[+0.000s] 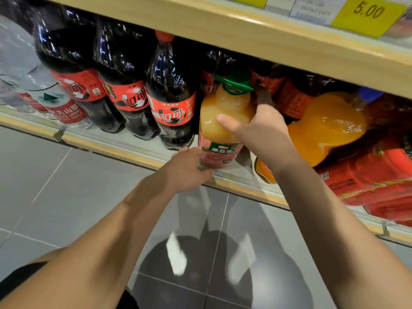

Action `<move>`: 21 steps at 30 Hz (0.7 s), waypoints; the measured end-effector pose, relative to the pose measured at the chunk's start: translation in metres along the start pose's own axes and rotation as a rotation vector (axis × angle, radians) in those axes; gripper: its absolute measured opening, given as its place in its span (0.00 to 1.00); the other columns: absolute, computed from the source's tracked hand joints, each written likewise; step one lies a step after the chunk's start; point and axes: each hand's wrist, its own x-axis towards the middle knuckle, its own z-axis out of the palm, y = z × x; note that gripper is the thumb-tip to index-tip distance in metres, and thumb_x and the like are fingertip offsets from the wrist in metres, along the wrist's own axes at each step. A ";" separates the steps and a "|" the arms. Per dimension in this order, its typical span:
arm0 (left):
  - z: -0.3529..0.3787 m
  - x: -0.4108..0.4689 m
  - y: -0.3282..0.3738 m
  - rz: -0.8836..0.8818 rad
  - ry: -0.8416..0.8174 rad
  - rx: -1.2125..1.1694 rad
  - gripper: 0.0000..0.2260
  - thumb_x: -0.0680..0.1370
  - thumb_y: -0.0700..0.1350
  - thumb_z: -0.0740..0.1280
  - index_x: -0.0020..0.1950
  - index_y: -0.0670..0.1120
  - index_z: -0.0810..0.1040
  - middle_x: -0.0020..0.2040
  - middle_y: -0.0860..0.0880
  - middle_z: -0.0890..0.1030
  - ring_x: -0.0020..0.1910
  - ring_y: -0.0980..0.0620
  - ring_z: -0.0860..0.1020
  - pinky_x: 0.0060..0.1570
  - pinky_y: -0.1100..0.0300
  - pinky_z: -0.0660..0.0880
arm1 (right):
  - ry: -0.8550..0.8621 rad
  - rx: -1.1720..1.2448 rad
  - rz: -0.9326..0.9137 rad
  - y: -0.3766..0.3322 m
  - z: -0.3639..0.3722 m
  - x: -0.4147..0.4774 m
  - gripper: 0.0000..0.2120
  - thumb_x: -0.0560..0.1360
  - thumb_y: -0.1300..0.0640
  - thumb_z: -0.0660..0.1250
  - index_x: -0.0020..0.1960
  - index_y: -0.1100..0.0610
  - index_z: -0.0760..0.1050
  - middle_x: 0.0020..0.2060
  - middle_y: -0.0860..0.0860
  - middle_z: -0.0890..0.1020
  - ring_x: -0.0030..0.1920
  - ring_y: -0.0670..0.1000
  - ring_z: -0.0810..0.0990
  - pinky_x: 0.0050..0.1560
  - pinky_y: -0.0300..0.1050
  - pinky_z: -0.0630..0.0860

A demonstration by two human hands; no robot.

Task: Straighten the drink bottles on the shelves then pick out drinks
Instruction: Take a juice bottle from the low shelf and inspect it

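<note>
At the far left stand water bottles (55,101), then a row of dark cola bottles (171,92) with red labels, close together on the shelf (124,150). Just right of the nearest cola bottle, at the shelf's front lip, is the juice bottle (223,105), held in both hands. The left hand (189,170) curls round its base. The right hand (260,130) wraps its upper body, thumb across the front. Further right a rounder orange drink bottle (327,123) lies tilted beside red packs (379,175).

Swinging the juice bottle leftward could knock the neighbouring cola bottle over. Its base looks to sit right at the lip, so a slack lower grip might let it slide off to the floor.

The juice bottle is cloudy pale orange, with a green cap and carry ring. Its pinkish label has a green band, and the bottle leans slightly.
</note>
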 end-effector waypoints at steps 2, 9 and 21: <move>0.003 -0.003 0.000 -0.019 0.005 -0.008 0.23 0.77 0.56 0.68 0.71 0.53 0.69 0.68 0.47 0.69 0.68 0.47 0.69 0.57 0.59 0.66 | -0.015 -0.089 0.037 -0.008 0.007 0.013 0.27 0.69 0.28 0.72 0.37 0.49 0.66 0.35 0.44 0.73 0.33 0.42 0.72 0.25 0.34 0.65; 0.013 -0.005 -0.014 -0.082 0.013 0.044 0.27 0.77 0.57 0.68 0.72 0.48 0.68 0.70 0.47 0.68 0.67 0.47 0.71 0.55 0.58 0.68 | 0.027 -0.056 0.027 -0.011 0.006 0.020 0.44 0.66 0.27 0.74 0.73 0.49 0.69 0.45 0.47 0.74 0.50 0.54 0.75 0.35 0.38 0.66; 0.027 0.041 -0.008 -0.197 0.106 -0.200 0.25 0.76 0.41 0.66 0.73 0.45 0.65 0.63 0.46 0.74 0.51 0.46 0.76 0.40 0.56 0.74 | 0.046 0.233 -0.044 0.009 -0.021 -0.026 0.21 0.65 0.39 0.81 0.46 0.38 0.70 0.45 0.36 0.79 0.44 0.29 0.78 0.36 0.28 0.73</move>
